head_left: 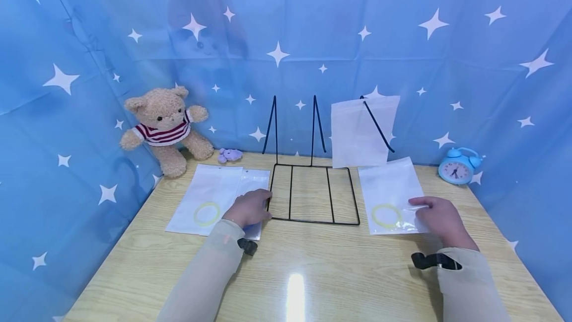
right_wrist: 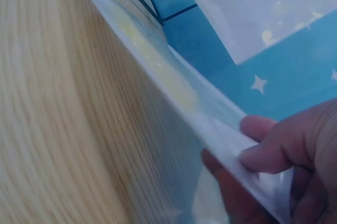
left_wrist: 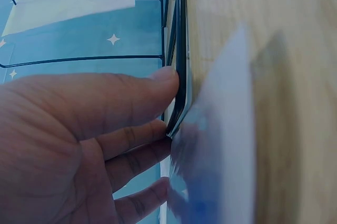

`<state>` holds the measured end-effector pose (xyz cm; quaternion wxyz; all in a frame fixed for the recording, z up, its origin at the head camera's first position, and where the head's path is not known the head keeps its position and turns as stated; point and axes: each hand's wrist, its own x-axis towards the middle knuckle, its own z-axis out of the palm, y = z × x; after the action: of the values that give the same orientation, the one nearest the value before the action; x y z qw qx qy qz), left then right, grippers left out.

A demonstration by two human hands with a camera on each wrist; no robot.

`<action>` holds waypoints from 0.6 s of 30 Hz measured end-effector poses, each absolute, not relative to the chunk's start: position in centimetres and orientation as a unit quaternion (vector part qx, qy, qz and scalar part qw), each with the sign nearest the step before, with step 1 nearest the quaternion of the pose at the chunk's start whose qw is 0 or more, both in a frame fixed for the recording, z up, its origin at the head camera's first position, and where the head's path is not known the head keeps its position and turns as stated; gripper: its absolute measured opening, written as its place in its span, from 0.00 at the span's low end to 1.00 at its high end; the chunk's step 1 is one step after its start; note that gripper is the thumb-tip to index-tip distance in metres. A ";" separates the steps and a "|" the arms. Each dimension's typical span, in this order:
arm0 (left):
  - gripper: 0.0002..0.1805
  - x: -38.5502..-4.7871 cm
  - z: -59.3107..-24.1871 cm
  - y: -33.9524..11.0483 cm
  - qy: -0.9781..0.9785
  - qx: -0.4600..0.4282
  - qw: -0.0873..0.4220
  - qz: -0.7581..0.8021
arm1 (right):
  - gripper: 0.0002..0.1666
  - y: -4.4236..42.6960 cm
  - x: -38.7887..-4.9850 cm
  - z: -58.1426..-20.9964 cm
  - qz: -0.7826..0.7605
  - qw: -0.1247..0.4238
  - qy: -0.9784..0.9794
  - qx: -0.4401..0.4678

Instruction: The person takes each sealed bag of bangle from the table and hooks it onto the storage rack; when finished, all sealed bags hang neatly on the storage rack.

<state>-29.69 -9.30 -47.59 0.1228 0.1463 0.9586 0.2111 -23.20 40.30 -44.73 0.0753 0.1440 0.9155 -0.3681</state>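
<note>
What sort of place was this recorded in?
Probably a staged indoor tabletop set, perhaps styled like a child's room: a blue fabric backdrop with white stars hangs around a pale wood-grain table, and a tan plush bear in a striped shirt sits at the back.

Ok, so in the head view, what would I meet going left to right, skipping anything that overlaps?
Teddy bear, left hand, black rack's base, white bag lying right of it, blue alarm clock.

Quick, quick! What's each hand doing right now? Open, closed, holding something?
Left hand: touching the black rack; can't tell if it's gripping.
Right hand: closed, pinching a plastic bag.
</note>
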 end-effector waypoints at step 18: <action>0.38 -29.6 -47.5 -9.3 0.959 0.149 0.123 0.208 | 0.28 39.4 -23.2 -44.4 -0.369 -0.097 0.904 0.194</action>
<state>-29.60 -9.32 -47.49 0.1229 0.1486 0.9590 0.2079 -23.19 39.39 -44.35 -0.0965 0.1940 0.9038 -0.3690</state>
